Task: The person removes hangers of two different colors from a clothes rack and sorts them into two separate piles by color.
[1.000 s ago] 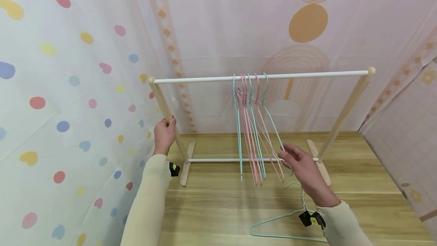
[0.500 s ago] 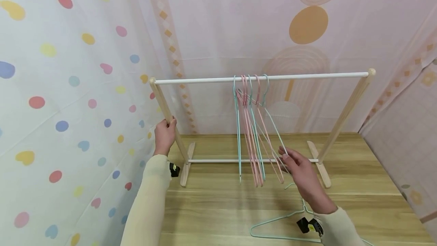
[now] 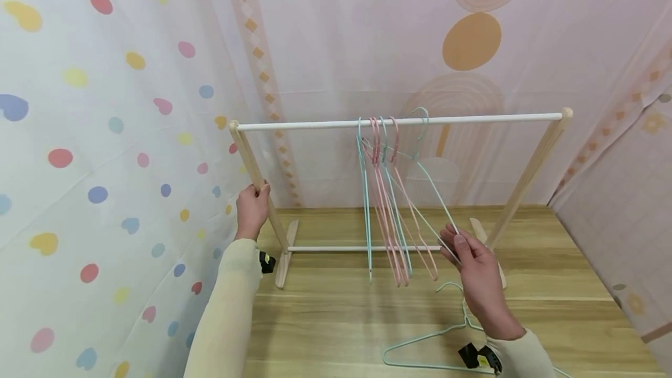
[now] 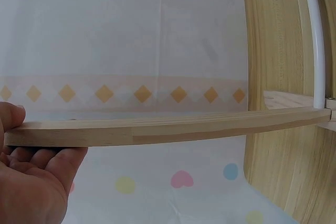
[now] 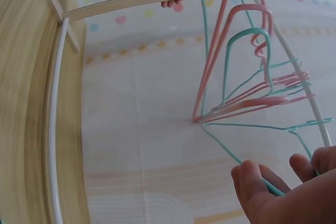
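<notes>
Near the back edge of the worktop (image 3: 315, 319) stands a rack (image 3: 325, 248), its left post (image 3: 248, 159) gripped by the left hand (image 3: 253, 212), fingers curled round it. Rightward, green and pink hangers (image 3: 375, 153) hang bunched about the middle of the rail (image 3: 499, 119). A loose hanger (image 3: 443, 331), green, lies before the rack, well in from the worktop's right edge. The right hand (image 3: 480, 273) narrowly pinches a tilted hanger (image 3: 436, 191), green too; whether its hook rests on the rail I cannot tell
</notes>
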The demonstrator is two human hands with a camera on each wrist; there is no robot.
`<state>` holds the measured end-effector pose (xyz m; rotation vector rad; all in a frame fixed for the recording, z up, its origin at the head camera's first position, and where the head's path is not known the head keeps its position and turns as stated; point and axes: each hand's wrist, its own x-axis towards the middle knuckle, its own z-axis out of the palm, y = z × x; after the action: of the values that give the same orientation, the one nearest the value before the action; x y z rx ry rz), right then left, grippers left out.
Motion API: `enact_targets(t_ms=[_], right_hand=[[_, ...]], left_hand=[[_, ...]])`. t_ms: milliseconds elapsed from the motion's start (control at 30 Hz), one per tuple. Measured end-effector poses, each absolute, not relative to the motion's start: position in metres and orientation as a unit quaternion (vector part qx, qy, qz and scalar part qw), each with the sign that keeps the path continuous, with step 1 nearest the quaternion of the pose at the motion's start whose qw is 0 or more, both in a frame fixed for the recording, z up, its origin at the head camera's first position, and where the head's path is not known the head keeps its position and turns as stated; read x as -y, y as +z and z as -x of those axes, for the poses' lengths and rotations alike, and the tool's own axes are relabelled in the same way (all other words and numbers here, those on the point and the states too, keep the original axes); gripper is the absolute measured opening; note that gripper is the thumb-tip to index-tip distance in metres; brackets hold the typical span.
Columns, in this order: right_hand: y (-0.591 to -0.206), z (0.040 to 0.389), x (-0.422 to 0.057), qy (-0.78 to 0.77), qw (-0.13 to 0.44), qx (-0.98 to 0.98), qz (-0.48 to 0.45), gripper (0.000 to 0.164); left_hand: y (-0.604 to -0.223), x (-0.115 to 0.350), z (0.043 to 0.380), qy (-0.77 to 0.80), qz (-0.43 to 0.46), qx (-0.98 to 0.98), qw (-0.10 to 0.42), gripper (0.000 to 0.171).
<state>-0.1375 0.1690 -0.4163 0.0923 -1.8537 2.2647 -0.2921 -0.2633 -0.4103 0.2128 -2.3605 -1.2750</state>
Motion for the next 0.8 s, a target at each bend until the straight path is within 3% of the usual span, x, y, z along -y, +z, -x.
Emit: enact_targets(t_ms=[500, 800], right_hand=[[-0.405, 0.123, -0.197, 0.832, 0.131, 0.532, -0.085, 0.037], [-0.410, 0.110, -0.220, 0.879, 0.103, 0.444, -0.139, 0.034]], left_hand=[[-0.409, 0.261, 0.292, -0.460, -0.067, 0.860, 0.211, 0.038], [-0.406, 0.259, 0.291, -0.457, -0.068, 0.863, 0.205, 0.040]])
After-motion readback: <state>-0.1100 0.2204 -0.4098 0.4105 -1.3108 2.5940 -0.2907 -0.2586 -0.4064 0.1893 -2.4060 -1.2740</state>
